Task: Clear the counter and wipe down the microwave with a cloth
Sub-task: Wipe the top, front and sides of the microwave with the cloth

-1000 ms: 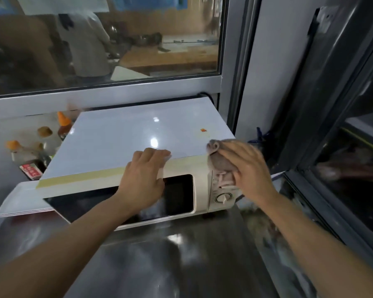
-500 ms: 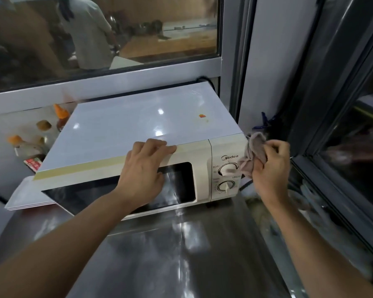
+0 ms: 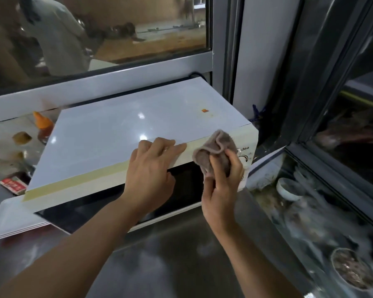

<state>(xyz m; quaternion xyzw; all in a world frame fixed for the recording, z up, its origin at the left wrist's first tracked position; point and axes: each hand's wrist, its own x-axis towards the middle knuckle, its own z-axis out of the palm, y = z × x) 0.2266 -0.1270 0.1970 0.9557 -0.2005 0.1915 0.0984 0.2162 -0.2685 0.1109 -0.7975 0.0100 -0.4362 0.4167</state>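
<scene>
Head view: right hand [image 3: 221, 186] fingers were pinched around a bunched brown cloth [image 3: 213, 152], pressing it on the microwave [image 3: 121, 134] front at the control panel; knobs mostly hidden, brand text half covered. Left hand [image 3: 151, 171] lay flat, fingers together, over the top front edge above the dark door. Microwave sat on a steel counter [image 3: 170, 254]. Left: orange-capped bottle [image 3: 44, 127], red box [image 3: 13, 185], other items blurred. Right: bowls [image 3: 288, 189] smeared, contents unclear.

head view | looks forward and down | close over microwave [image 3: 125, 134] front edge | single view
</scene>
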